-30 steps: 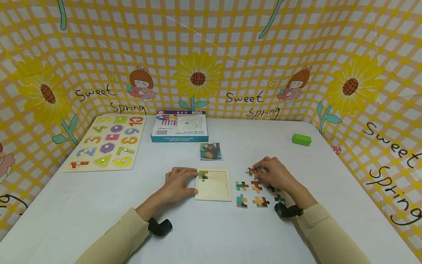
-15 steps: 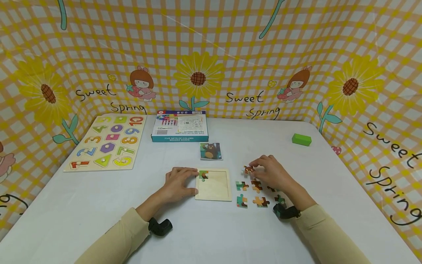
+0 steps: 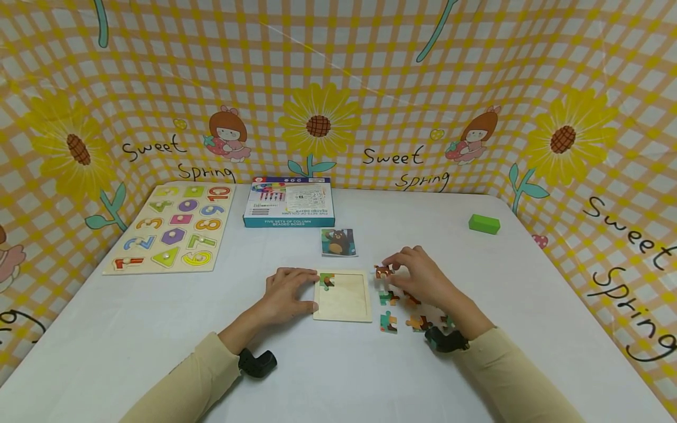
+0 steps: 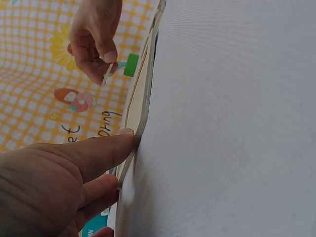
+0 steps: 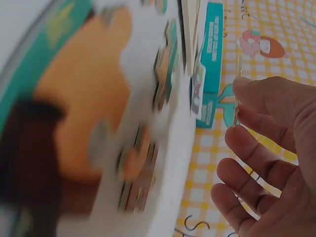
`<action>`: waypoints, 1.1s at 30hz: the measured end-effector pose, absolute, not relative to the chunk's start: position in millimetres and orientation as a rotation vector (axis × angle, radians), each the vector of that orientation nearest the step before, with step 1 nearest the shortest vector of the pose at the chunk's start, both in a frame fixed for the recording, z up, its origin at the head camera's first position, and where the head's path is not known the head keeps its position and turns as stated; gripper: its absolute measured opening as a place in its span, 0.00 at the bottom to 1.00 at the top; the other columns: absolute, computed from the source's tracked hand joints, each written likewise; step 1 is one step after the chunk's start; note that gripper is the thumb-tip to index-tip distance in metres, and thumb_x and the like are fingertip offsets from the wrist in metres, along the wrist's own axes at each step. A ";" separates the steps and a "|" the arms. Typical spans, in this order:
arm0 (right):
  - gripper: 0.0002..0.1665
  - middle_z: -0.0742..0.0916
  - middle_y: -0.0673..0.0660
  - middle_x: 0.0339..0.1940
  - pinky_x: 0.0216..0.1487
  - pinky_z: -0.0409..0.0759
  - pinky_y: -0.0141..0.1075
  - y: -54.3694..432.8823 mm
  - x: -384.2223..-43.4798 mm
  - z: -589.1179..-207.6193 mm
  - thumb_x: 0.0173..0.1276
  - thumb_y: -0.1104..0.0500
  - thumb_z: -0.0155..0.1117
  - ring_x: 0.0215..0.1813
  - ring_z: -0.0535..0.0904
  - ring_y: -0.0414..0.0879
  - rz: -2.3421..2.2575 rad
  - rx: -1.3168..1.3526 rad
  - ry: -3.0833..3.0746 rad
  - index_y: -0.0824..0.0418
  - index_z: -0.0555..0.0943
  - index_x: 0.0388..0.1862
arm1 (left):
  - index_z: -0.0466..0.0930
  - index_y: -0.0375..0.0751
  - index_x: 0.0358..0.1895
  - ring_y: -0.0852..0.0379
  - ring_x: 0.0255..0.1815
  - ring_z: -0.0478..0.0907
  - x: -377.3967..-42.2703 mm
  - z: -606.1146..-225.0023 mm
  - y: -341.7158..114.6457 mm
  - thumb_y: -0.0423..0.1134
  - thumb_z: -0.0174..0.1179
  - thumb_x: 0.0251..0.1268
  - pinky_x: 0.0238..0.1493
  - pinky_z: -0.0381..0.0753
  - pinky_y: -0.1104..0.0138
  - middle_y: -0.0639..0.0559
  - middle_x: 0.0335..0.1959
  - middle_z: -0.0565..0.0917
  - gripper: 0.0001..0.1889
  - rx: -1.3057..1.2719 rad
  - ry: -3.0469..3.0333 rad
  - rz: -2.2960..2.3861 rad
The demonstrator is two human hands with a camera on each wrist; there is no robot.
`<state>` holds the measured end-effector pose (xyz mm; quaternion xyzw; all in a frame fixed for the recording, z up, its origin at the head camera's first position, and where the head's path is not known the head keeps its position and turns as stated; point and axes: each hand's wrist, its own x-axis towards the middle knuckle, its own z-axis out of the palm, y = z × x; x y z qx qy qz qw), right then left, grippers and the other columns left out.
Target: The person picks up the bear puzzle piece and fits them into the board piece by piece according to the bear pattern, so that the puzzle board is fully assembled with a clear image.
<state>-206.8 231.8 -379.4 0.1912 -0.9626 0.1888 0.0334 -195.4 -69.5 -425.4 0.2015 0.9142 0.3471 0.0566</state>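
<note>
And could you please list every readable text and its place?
"Sweet Spring": yellow checked fabric backdrop.
"FIVE SETS OF COLUMN BEADED BOXES": teal-and-white cardboard box.
"1" to "4", "6" to "10": pale wooden rectangular board; top-left numeral unclear.
Box's finer print: too small.

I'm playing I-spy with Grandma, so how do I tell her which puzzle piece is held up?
On the white table, find the square, pale wooden tray. Just right of it, the person's right hand pinches a small, mostly brown jigsaw piece. Its loose neighbours lie flat; this one is off the table.
</note>
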 end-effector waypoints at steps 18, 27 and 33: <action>0.15 0.81 0.51 0.32 0.45 0.65 0.41 180.3 -205.8 -382.2 0.57 0.57 0.68 0.43 0.68 0.48 0.545 0.665 -2.927 0.55 0.84 0.44 | 0.76 0.47 0.59 0.46 0.67 0.57 -194.1 -424.7 -70.3 0.42 0.69 0.51 0.64 0.48 0.45 0.55 0.65 0.72 0.28 0.620 2.767 1.079; 0.15 0.82 0.51 0.31 0.46 0.66 0.44 161.4 -207.5 -385.6 0.55 0.57 0.70 0.42 0.69 0.48 0.509 0.647 -2.938 0.56 0.85 0.42 | 0.76 0.47 0.58 0.46 0.66 0.57 -193.9 -423.8 -70.4 0.43 0.69 0.51 0.64 0.49 0.45 0.55 0.65 0.72 0.27 0.616 2.764 1.083; 0.15 0.82 0.51 0.30 0.44 0.66 0.42 154.1 -211.4 -388.0 0.55 0.57 0.70 0.41 0.69 0.48 0.469 0.609 -2.984 0.55 0.85 0.42 | 0.76 0.47 0.58 0.45 0.66 0.57 -193.8 -423.4 -70.3 0.43 0.69 0.51 0.64 0.49 0.45 0.54 0.65 0.72 0.27 0.619 2.768 1.086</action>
